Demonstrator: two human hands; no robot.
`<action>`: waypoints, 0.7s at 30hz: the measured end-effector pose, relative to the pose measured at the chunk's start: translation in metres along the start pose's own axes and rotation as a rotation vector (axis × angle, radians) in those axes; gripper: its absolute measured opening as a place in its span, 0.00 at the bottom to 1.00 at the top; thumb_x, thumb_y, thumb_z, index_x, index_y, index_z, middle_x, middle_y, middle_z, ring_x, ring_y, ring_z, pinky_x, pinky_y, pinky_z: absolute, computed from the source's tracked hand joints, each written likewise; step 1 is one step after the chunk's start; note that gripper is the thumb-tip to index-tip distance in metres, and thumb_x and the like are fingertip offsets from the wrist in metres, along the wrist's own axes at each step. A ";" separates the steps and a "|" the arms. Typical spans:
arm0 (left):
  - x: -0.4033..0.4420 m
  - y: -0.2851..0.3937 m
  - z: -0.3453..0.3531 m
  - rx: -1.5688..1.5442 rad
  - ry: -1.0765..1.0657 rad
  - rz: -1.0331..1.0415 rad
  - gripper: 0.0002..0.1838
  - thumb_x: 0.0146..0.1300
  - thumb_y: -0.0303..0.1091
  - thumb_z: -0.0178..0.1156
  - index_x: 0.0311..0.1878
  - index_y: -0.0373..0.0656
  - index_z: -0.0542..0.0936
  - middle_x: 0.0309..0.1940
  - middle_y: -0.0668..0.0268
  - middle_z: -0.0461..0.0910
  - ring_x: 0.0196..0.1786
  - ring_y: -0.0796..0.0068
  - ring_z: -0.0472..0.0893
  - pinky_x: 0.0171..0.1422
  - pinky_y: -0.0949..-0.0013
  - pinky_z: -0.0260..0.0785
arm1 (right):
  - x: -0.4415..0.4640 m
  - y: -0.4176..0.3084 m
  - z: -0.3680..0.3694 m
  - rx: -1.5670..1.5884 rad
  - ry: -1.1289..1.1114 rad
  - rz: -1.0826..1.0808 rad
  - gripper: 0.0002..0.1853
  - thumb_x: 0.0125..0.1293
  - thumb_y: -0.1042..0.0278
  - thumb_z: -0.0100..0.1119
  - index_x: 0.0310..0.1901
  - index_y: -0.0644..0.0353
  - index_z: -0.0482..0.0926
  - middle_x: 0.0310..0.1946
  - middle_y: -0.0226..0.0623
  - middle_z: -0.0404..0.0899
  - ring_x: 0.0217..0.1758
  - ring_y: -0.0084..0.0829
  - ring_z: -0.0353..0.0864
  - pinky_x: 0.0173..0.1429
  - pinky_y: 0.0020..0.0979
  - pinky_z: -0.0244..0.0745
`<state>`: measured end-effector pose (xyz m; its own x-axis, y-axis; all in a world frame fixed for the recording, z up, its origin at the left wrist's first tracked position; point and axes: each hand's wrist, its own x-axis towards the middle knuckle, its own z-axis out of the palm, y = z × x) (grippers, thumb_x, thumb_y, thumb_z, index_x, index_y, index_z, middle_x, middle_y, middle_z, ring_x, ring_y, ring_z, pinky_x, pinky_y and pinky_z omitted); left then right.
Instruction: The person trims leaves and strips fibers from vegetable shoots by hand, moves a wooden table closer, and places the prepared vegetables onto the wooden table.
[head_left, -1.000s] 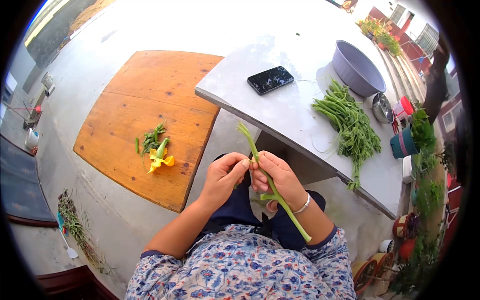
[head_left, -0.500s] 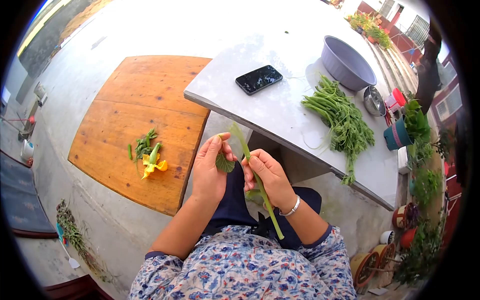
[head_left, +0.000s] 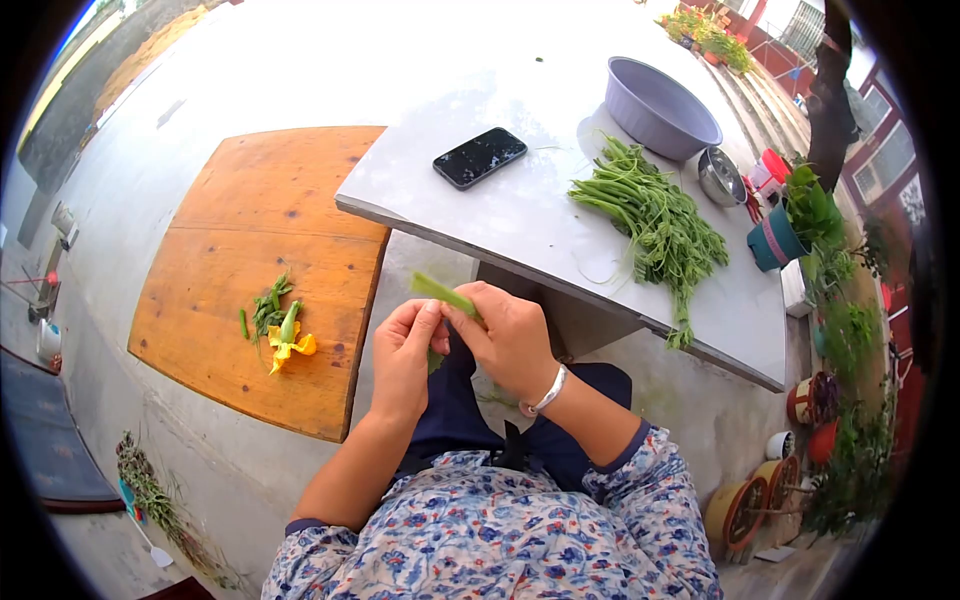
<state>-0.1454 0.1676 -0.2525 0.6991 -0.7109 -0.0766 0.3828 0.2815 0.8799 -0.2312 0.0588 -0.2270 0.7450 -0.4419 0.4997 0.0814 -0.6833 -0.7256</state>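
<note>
My right hand [head_left: 508, 335] is closed around a pale green plant stem [head_left: 440, 291], whose end sticks out up and left past the fingers. Thumb and fingers of my left hand [head_left: 405, 350] are pinched at the stem, touching the right hand. A bit of green leaf [head_left: 434, 361] shows below the left fingers; most of it is hidden. On the wooden board to the left lie a yellow squash blossom [head_left: 290, 345] and some torn green leaves [head_left: 270, 308]. A pile of leafy green stems [head_left: 650, 215] rests on the grey table to the right.
The wooden tabletop [head_left: 230, 260] and the grey table [head_left: 480, 215] meet in front of me. On the grey one are a phone [head_left: 480, 158], a purple-grey basin [head_left: 665, 115], a metal bowl [head_left: 720, 178] and a teal plant pot [head_left: 776, 240]. Potted plants line the right side.
My hands have come together, and the right hand has tilted the stem from steep to nearly level, its end now at the left fingertips. The view has shifted slightly.
</note>
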 end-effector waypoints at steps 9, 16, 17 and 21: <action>0.032 0.042 -0.044 0.086 0.159 0.284 0.10 0.72 0.32 0.54 0.46 0.36 0.80 0.25 0.74 0.69 0.27 0.87 0.66 0.33 0.81 0.61 | -0.018 -0.015 -0.054 0.384 -0.057 0.309 0.08 0.71 0.64 0.55 0.42 0.60 0.73 0.21 0.23 0.67 0.21 0.13 0.66 0.26 0.18 0.61; 0.056 0.085 -0.150 1.071 0.274 0.597 0.11 0.71 0.28 0.51 0.48 0.37 0.82 0.39 0.65 0.80 0.42 0.74 0.77 0.49 0.73 0.69 | -0.043 0.023 -0.132 1.089 0.217 0.382 0.34 0.71 0.30 0.34 0.43 0.59 0.72 0.19 0.24 0.59 0.20 0.17 0.57 0.23 0.20 0.57; 0.059 0.088 -0.167 1.288 0.252 0.508 0.12 0.70 0.27 0.52 0.51 0.37 0.81 0.43 0.61 0.80 0.48 0.67 0.77 0.53 0.68 0.69 | -0.049 0.025 -0.140 1.112 0.216 0.360 0.31 0.72 0.34 0.36 0.43 0.60 0.72 0.19 0.25 0.59 0.20 0.17 0.56 0.23 0.20 0.56; 0.069 0.069 -0.240 1.903 0.326 0.648 0.15 0.68 0.28 0.52 0.57 0.37 0.77 0.52 0.53 0.78 0.57 0.55 0.75 0.61 0.58 0.66 | -0.063 0.007 -0.158 0.902 0.330 0.362 0.25 0.75 0.43 0.38 0.44 0.61 0.71 0.21 0.24 0.60 0.21 0.15 0.55 0.24 0.19 0.53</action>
<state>0.0741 0.2923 -0.3093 0.5883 -0.6249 0.5132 -0.7539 -0.6534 0.0686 -0.3819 -0.0096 -0.1885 0.6155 -0.7657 0.1866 0.4567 0.1535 -0.8763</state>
